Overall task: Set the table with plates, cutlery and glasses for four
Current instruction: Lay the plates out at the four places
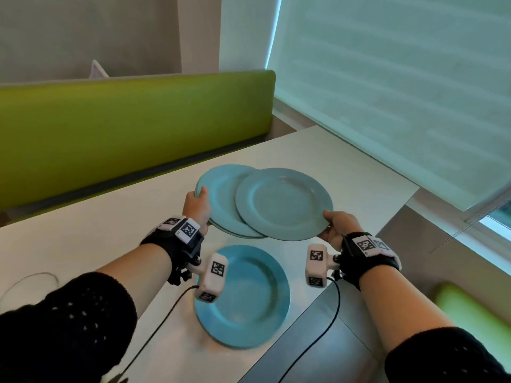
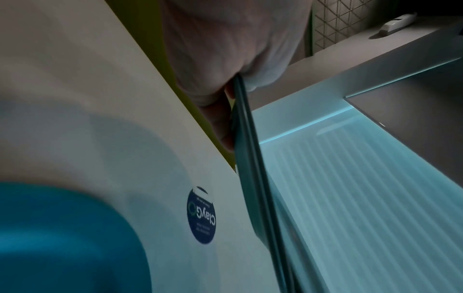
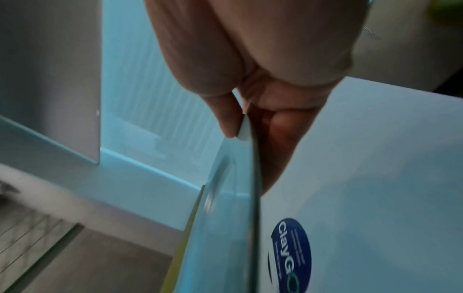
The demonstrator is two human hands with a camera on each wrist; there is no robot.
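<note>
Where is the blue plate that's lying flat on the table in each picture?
Head view: the round blue plate lies on the white table, low in the middle, nearest the camera.
Left wrist view: a blurry blue curve in the bottom left corner.
Right wrist view: not in it.
Shared landmark: the pale ribbed window blind.

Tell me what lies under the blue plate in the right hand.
Partly under it are stacked blue plates gripped by the left hand; their overlapped part and the white table below are covered.
</note>
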